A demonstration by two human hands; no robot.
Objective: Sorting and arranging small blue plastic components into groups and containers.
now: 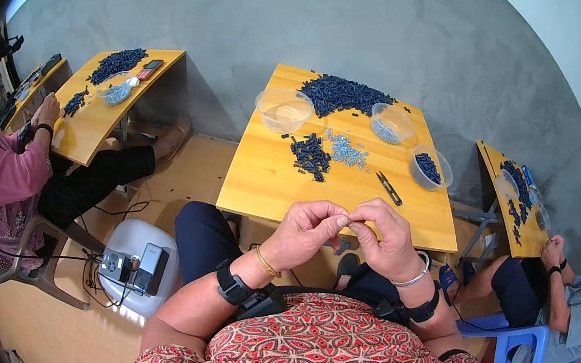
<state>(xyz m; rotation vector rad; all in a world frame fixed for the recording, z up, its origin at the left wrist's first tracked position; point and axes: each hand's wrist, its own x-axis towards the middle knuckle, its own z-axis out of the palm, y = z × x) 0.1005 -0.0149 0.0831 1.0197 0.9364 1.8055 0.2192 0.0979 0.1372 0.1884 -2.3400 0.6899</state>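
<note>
My left hand (307, 233) and my right hand (385, 237) meet above the near edge of the yellow wooden table (260, 178). Thumb and forefinger of each are pinched together, fingertips touching or nearly so. Whatever they hold is too small and hidden to name. Beyond them lie a small heap of dark blue tube-like pieces (311, 156) and a scatter of pale blue-grey small pieces (347, 151). Black thread snips (389, 188) rest on the wood, right of the hands. A clear bowl (448, 176) by the right edge contains dark blue pieces.
A large dark blue pile (345, 93) covers the table's far side, between a clear bowl (281, 92) and a bowl of pale pieces (408, 120). People work at tables on the left (90, 131) and right (533, 244). Cables and devices sit on a white stool (164, 236).
</note>
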